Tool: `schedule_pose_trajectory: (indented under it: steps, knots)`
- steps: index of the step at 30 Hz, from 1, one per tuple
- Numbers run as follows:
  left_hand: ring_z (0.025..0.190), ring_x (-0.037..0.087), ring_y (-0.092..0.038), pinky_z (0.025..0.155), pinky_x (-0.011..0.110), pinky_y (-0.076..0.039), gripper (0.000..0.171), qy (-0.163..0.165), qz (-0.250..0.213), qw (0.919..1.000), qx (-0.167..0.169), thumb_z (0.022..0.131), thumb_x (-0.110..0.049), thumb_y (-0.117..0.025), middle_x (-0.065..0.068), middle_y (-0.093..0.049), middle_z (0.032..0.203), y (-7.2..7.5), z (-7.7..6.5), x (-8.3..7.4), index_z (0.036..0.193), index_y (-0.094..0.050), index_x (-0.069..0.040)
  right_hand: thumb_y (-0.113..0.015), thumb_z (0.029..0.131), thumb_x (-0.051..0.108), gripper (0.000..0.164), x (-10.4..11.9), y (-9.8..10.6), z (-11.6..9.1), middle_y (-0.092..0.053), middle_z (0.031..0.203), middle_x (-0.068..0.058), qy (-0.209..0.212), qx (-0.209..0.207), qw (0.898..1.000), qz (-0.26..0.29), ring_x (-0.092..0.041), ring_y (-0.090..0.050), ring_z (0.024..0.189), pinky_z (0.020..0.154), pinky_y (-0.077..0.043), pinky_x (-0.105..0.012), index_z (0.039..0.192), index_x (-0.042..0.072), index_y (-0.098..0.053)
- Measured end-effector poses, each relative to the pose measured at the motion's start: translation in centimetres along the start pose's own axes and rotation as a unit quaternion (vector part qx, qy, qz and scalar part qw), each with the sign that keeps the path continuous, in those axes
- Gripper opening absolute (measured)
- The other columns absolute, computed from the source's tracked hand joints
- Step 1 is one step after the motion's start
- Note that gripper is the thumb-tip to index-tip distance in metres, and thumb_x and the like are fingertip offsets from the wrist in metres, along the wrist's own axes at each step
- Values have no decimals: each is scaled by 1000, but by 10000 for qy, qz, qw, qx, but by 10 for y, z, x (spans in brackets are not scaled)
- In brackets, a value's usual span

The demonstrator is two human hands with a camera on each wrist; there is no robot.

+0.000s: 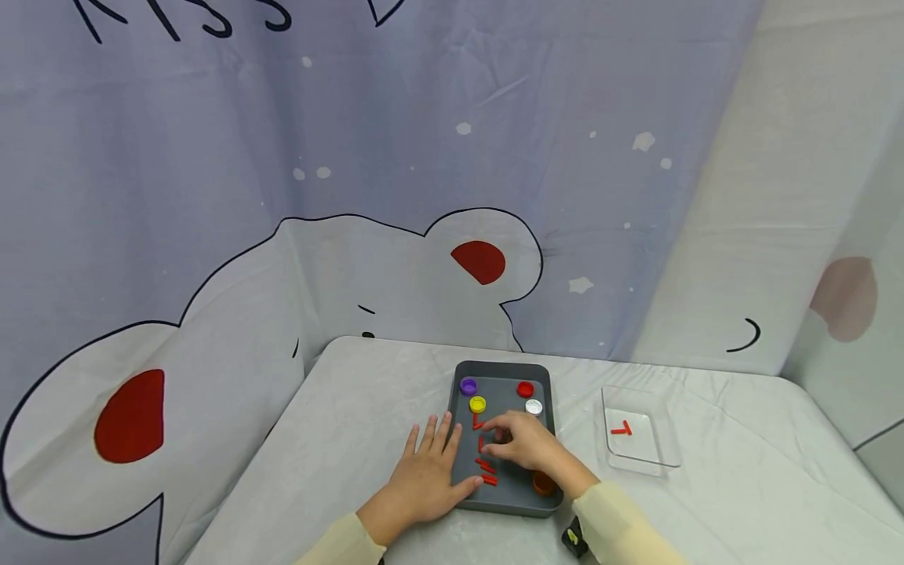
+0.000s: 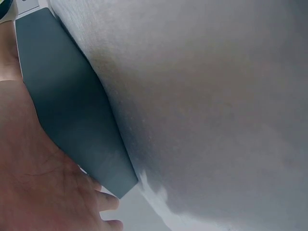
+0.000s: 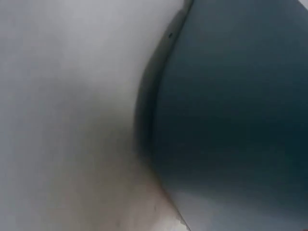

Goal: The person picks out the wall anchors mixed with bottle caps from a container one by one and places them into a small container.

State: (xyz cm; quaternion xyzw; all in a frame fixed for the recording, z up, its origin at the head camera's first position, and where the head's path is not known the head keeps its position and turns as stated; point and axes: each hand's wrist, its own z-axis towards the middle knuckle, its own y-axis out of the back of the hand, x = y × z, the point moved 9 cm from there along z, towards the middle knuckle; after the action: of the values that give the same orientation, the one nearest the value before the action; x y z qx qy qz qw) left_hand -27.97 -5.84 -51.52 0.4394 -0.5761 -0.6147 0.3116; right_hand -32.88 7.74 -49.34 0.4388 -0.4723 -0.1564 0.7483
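Observation:
In the head view a grey tray (image 1: 514,486) lies on the table, with several short red sticks (image 1: 489,479) along its left half. My left hand (image 1: 427,475) rests with fingers spread at the tray's left edge, its thumb tip beside the lowest sticks. Part of the left hand (image 2: 45,168) shows in the left wrist view. Over the middle of the tray, my right hand (image 1: 526,443) has its index fingertip right at an angled pair of sticks below a yellow cap (image 1: 477,404). Its thumb is parted from the index finger, close to an upright red stick (image 1: 481,444).
Purple (image 1: 468,386), red (image 1: 526,389) and white caps (image 1: 534,406) sit toward the tray's far end, and an orange-brown cap (image 1: 544,482) near its front right. To the right stands a clear box (image 1: 657,463) with red sticks (image 1: 622,428) inside. A printed cloth (image 1: 395,141) hangs behind.

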Motion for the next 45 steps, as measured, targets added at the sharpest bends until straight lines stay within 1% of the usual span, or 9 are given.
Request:
schedule_pose_trajectory:
  steps: [4,8,14,19,29,33,36,40,45]
  knots:
    - [155,40,-11,121,63,-8,93,-11,7,10000,-47,96,-73,-39,17,-13,169,-1,1,0,160,-29,-6,-83,85,24,28,0,-3,3,-59,78,6,-37,76,9998,-188,-6,-50,71,65,-45,-26,108,8,-77]
    - [155,39,-11,121,63,-8,93,5,27,10000,-60,96,-74,-38,16,-13,169,-2,2,1,160,-28,-8,-83,85,24,27,-1,-6,6,-59,79,6,-134,151,9995,-244,-7,-51,72,66,-46,-28,108,10,-78]
    - [155,38,-10,121,62,-8,93,33,65,10000,-55,96,-75,-37,15,-11,169,-3,2,1,161,-27,-9,-86,82,25,31,-2,-10,8,-60,79,4,-238,207,9987,-390,-9,-51,73,68,-46,-30,107,9,-78]
    - [155,38,-11,121,62,-9,93,-17,81,9999,-134,96,-75,-37,15,-12,169,-3,2,1,161,-28,-8,-87,81,27,31,-3,-12,9,-59,80,4,-332,219,9982,-442,-10,-51,73,68,-46,-30,106,11,-78]
    - [155,39,-11,121,62,-9,93,-5,107,9999,-97,96,-75,-37,15,-12,169,-2,2,1,161,-27,-8,-86,81,23,23,-2,-14,8,-55,77,4,-398,68,9979,-505,-12,-49,71,65,-43,-30,98,13,-75]
    - [155,40,-12,121,63,-10,93,-12,85,9999,-126,96,-73,-40,16,-14,169,-2,2,1,160,-29,-7,-84,82,20,21,-1,-15,8,-53,76,4,-421,83,9976,-546,-12,-48,69,63,-42,-30,99,12,-75]
    - [155,40,-12,120,63,-10,93,-1,83,9999,-144,96,-73,-40,17,-14,169,-3,2,2,160,-30,-7,-82,82,17,19,-2,-15,9,-54,75,4,-426,151,9973,-588,-11,-48,69,63,-43,-29,98,11,-74]
    - [155,39,-11,121,63,-8,93,33,57,9999,-88,96,-74,-38,16,-13,169,-4,2,2,161,-28,-8,-81,81,15,16,-2,-10,9,-59,77,5,-370,158,9979,-517,-10,-52,71,66,-47,-30,96,11,-75]
    - [155,40,-12,120,63,-9,92,22,-4,10000,-57,97,-73,-40,17,-14,169,-3,1,2,160,-29,-6,-80,83,13,14,-4,7,3,-63,80,6,-270,-144,9993,-213,-8,-54,72,66,-49,-28,96,11,-77]
